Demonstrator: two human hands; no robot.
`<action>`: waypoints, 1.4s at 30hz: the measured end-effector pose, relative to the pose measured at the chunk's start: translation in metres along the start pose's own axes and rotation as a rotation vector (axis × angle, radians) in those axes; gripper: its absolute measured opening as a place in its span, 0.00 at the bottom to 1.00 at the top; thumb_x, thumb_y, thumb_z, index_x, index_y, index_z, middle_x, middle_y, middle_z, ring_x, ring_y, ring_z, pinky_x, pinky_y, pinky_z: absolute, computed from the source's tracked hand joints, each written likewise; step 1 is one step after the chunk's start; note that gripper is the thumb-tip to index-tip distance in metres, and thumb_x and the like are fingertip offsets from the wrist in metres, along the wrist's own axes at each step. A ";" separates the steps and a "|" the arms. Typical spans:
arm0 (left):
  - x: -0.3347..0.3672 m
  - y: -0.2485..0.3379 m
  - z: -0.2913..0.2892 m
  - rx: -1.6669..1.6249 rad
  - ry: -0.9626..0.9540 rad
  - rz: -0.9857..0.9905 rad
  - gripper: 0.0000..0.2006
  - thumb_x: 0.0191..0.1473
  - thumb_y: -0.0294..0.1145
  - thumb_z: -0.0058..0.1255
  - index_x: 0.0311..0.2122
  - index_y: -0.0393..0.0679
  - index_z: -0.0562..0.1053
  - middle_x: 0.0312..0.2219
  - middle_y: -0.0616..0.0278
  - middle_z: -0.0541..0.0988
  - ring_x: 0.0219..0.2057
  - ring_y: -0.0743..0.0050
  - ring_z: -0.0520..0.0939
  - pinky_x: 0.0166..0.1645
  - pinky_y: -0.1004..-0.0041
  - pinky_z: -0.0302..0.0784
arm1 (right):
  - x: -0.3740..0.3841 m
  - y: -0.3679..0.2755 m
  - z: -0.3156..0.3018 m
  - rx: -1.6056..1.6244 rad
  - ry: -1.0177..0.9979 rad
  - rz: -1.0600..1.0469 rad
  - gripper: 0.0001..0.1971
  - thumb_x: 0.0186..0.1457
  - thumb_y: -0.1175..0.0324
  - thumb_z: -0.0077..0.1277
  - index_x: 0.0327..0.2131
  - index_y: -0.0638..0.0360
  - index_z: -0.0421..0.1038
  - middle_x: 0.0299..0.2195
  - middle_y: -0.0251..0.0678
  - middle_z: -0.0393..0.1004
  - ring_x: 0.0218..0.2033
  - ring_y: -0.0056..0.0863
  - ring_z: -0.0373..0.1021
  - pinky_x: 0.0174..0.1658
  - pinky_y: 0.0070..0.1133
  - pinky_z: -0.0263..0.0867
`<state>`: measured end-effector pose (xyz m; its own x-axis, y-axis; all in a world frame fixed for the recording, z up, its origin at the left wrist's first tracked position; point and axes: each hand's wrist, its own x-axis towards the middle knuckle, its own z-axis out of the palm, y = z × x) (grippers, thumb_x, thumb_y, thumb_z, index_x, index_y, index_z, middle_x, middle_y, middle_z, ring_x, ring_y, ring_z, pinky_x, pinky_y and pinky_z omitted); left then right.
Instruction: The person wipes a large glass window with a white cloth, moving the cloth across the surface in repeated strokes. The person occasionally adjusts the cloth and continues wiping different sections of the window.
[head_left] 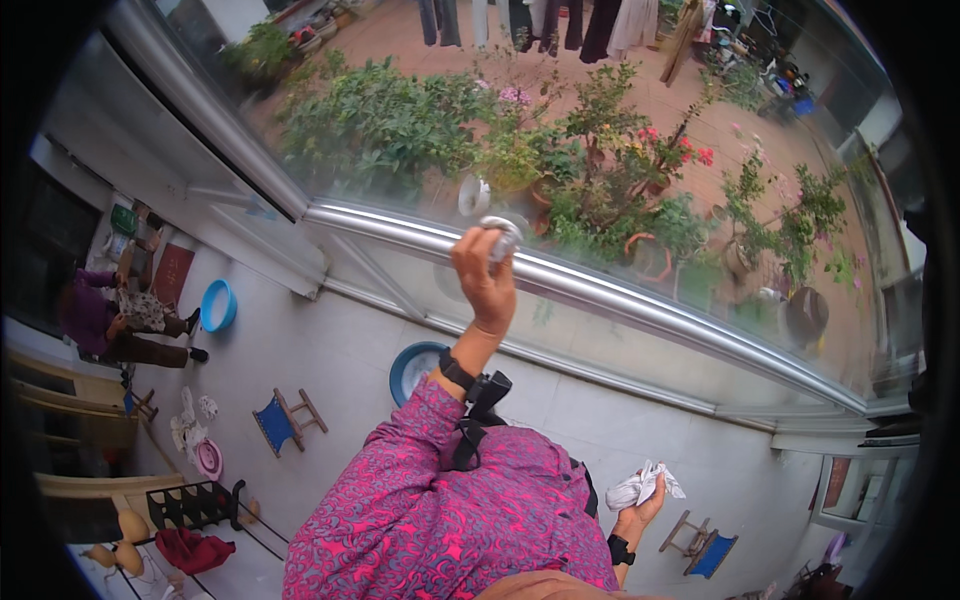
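Note:
My left hand (484, 280) is raised to the window, its fingers closed around a pale, bunched-up cloth (508, 238). That cloth is pressed to the lower part of the glass pane (400, 190), just over the silver window rail (620, 290). Low at my right side, my right hand (645, 505) grips a crumpled white cloth (630, 488). A black strap with a small device circles my left wrist; another band is on the right one.
Below my left forearm stands a blue basin (412, 368) on the pale tiled floor. Small folding stools with blue seats (273, 424) (711, 553) stand on either side. At far left, a seated person (110, 310) is near a light-blue basin (218, 305). Potted plants (390, 120) are behind the glass.

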<state>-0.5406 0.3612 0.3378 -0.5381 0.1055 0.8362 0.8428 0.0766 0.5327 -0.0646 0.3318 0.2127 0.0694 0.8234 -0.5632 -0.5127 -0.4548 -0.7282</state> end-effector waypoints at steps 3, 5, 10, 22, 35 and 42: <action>-0.027 0.035 0.009 -0.253 -0.327 0.068 0.19 0.48 0.20 0.63 0.47 0.43 0.76 0.46 0.57 0.76 0.50 0.56 0.75 0.57 0.63 0.69 | 0.003 -0.002 0.012 0.007 -0.073 0.007 0.25 0.60 0.58 0.54 0.59 0.55 0.68 0.40 0.32 0.76 0.36 0.24 0.72 0.41 0.24 0.69; -0.018 0.035 -0.002 -0.360 -0.281 -0.048 0.19 0.48 0.18 0.62 0.47 0.43 0.76 0.46 0.58 0.77 0.49 0.57 0.75 0.56 0.63 0.70 | 0.003 -0.005 0.013 0.017 -0.061 0.013 0.25 0.61 0.58 0.53 0.60 0.55 0.67 0.40 0.31 0.76 0.36 0.24 0.72 0.40 0.24 0.70; 0.092 -0.047 -0.066 -0.370 0.166 -0.262 0.15 0.58 0.24 0.59 0.50 0.42 0.73 0.49 0.61 0.71 0.50 0.67 0.74 0.54 0.70 0.72 | -0.002 -0.005 -0.008 0.027 -0.033 -0.037 0.24 0.61 0.58 0.53 0.58 0.54 0.68 0.42 0.31 0.76 0.37 0.24 0.72 0.40 0.24 0.70; 0.061 0.004 -0.005 0.037 0.155 -0.038 0.18 0.52 0.20 0.59 0.49 0.41 0.74 0.46 0.54 0.74 0.49 0.51 0.73 0.56 0.59 0.67 | -0.001 0.002 -0.027 0.096 0.038 -0.006 0.23 0.61 0.58 0.53 0.58 0.54 0.69 0.43 0.31 0.76 0.37 0.24 0.73 0.41 0.24 0.70; 0.145 -0.037 -0.077 -0.106 0.209 -0.125 0.16 0.56 0.22 0.58 0.50 0.42 0.73 0.48 0.61 0.71 0.50 0.66 0.74 0.54 0.67 0.73 | -0.010 -0.005 -0.018 0.131 0.043 -0.043 0.19 0.60 0.59 0.54 0.52 0.55 0.72 0.39 0.32 0.78 0.34 0.26 0.74 0.39 0.25 0.72; 0.156 -0.046 -0.039 0.053 0.376 0.019 0.15 0.57 0.23 0.58 0.50 0.40 0.73 0.47 0.59 0.70 0.51 0.61 0.73 0.54 0.65 0.73 | -0.002 0.006 -0.040 0.166 0.092 -0.041 0.18 0.59 0.58 0.55 0.50 0.55 0.73 0.38 0.32 0.78 0.34 0.26 0.74 0.38 0.25 0.72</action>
<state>-0.6627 0.3352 0.4485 -0.4735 -0.2631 0.8406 0.8458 0.1305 0.5173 -0.0337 0.3134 0.1937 0.1671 0.8022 -0.5732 -0.6412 -0.3532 -0.6812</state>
